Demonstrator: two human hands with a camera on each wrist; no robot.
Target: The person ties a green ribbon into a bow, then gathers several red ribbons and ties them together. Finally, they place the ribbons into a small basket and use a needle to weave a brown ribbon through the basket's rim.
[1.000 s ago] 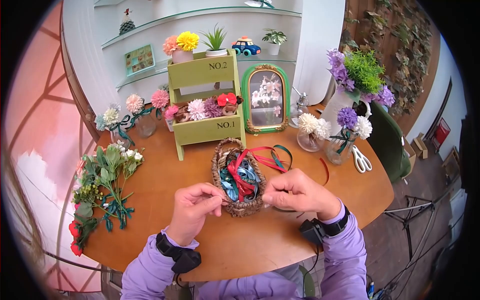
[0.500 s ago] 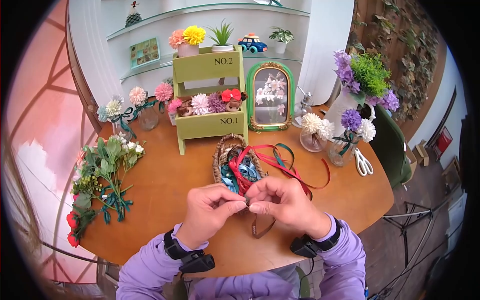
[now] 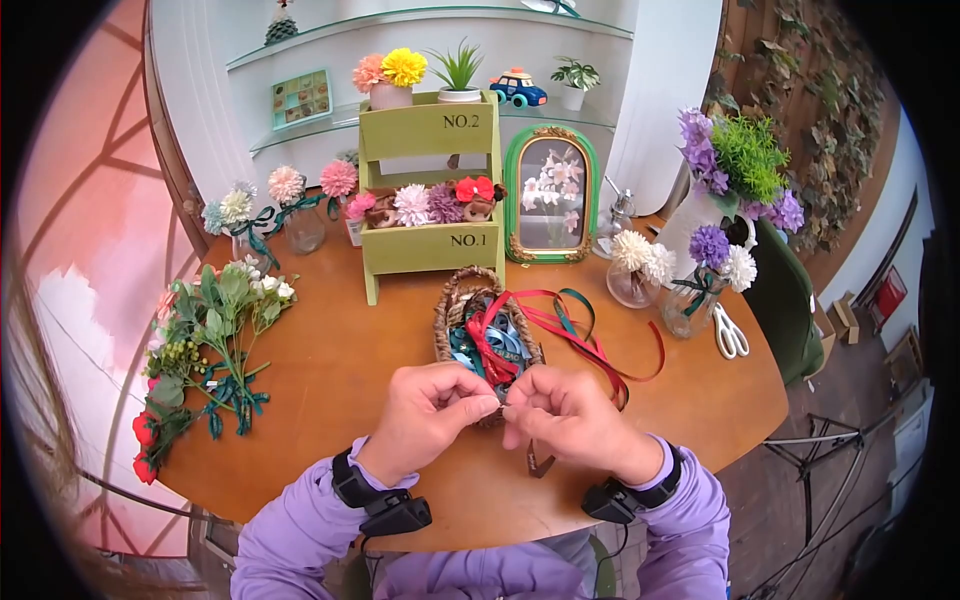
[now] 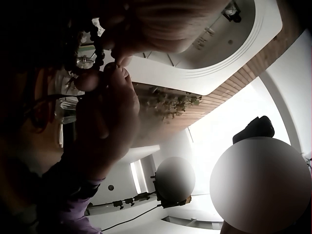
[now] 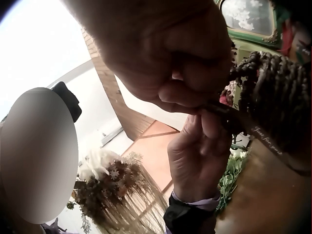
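Observation:
My left hand [image 3: 425, 418] and right hand [image 3: 575, 422] meet fingertip to fingertip, just in front of a woven basket [image 3: 441, 330]. Between thumb and fingers, each hand pinches a narrow brown ribbon [image 3: 540, 466]; its pinched part is mostly hidden by the fingers. A length of it hangs below the right hand. In the right wrist view, pale script shows on the ribbon [image 5: 267, 140], close by the dark basket weave [image 5: 278, 92]. Inside the basket lie blue, teal and red ribbons [image 3: 490, 345]. Red ribbon [image 3: 597, 357] trails over the basket's right side onto the table.
A green two-tier stand [image 3: 430, 255] with flowers and a green picture frame [image 3: 513, 200] stand behind the basket. Artificial flowers [image 3: 220, 330] lie at left. Glass vases [image 3: 685, 312] and white scissors [image 3: 731, 335] are at right on the wooden table [image 3: 330, 400].
My hands, apart on either side of the basket's front a second ago, have come together before it. The brown ribbon now hangs below the right hand. The view has shifted slightly.

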